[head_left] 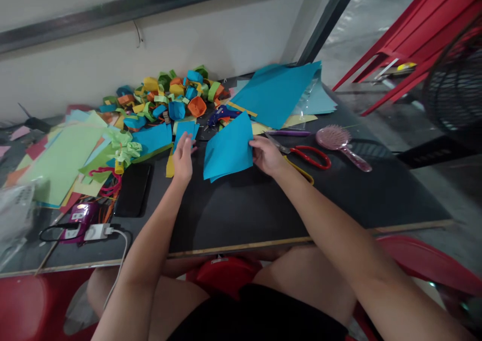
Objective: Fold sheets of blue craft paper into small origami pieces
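Observation:
Folded blue paper is pinched at its right edge by my right hand, held tilted over the dark table. My left hand is apart from that paper, its fingers stretched upward and holding nothing that I can see. Behind the left hand lie smaller blue paper pieces and a yellow strip. Scissors with red handles rest to the right of my right hand, and a yellow handle shows partly under my forearm. A blue glue gun lies just beyond the held paper.
Colourful folded paper boxes are heaped against the wall. Large blue sheets lie at the back right, green sheets at the left. A black phone, a purple power adapter, a pink hairbrush and a fan are around.

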Tool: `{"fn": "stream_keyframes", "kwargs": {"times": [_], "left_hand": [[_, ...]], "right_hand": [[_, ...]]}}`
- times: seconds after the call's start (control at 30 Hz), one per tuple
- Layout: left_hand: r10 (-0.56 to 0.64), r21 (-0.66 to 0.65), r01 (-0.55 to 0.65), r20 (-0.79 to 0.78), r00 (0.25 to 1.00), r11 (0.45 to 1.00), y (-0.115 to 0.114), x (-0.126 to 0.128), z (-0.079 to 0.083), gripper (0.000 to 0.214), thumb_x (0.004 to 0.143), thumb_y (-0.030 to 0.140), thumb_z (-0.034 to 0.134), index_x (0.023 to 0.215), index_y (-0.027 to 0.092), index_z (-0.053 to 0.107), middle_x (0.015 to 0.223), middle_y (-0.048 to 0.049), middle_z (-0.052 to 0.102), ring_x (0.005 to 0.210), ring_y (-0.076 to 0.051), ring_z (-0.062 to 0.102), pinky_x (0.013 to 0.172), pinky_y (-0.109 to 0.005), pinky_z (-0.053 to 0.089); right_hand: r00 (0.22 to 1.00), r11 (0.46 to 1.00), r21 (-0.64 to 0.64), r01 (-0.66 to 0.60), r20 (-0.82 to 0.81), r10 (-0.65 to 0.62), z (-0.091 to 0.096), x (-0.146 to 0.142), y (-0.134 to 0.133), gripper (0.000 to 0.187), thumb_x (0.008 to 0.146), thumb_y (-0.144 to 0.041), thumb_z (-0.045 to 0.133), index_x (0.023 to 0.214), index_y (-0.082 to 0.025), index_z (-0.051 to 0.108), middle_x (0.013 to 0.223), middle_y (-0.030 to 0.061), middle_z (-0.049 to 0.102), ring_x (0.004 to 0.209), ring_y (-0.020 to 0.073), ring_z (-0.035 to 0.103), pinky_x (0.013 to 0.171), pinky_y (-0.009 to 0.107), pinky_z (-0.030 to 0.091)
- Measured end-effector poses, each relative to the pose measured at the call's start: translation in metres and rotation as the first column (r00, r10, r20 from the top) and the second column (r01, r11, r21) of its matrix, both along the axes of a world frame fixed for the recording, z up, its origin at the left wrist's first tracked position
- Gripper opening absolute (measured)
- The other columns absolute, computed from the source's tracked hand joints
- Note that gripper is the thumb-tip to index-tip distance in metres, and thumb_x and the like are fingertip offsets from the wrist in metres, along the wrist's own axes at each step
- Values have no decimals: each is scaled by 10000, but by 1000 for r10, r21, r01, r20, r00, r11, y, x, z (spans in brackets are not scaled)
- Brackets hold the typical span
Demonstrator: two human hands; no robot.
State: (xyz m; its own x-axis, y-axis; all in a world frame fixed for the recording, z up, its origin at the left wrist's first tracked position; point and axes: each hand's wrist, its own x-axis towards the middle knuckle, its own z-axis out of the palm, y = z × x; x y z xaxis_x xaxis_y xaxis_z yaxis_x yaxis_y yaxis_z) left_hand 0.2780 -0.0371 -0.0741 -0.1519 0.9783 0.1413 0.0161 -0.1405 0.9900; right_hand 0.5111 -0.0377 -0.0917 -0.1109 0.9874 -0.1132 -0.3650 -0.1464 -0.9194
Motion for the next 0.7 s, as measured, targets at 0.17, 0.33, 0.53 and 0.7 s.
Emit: {"fn": "stream_keyframes", "kwargs": {"times": [0.17, 0.33, 0.53, 0.7], "left_hand": [[-39, -273, 111, 257, 966, 956, 7, -1, 4, 438, 828, 458, 647, 1177, 200, 585, 1242, -103, 666, 1073, -228, 664, 940, -383, 531], [-231, -410, 302, 214, 949, 861, 15, -19, 0, 412, 733, 567, 712, 926, 207, 659, 931, -88, 737, 717, -178, 682, 637, -311, 558], [-364, -348, 401, 170, 916, 847, 16, -36, 7, 443, 642, 514, 801, 554, 195, 506, 446, 60, 410, 371, -67, 409, 378, -219, 320], [-164, -245, 191, 126, 978, 950, 22, -36, 2, 354, 635, 447, 815, 843, 206, 661, 687, 10, 652, 622, -131, 623, 530, -234, 471]], "right_hand": [[986, 984, 75, -161, 42, 158, 0, -2, -5, 159, 625, -308, 710, 749, -209, 692, 683, -5, 693, 645, 174, 636, 620, 306, 506], [984, 984, 111, -142, 122, 128, 1, 0, -6, 107, 612, -283, 723, 696, -224, 692, 557, -42, 602, 483, 108, 505, 517, 260, 433], [969, 977, 136, -162, 208, 131, 1, 3, -5, 177, 650, -372, 717, 742, -222, 708, 623, -14, 647, 526, 125, 547, 512, 269, 452], [897, 944, 124, -306, 371, 242, 4, 1, -5, 210, 694, -386, 726, 737, -181, 706, 651, 15, 664, 516, 116, 555, 512, 265, 476]]}}
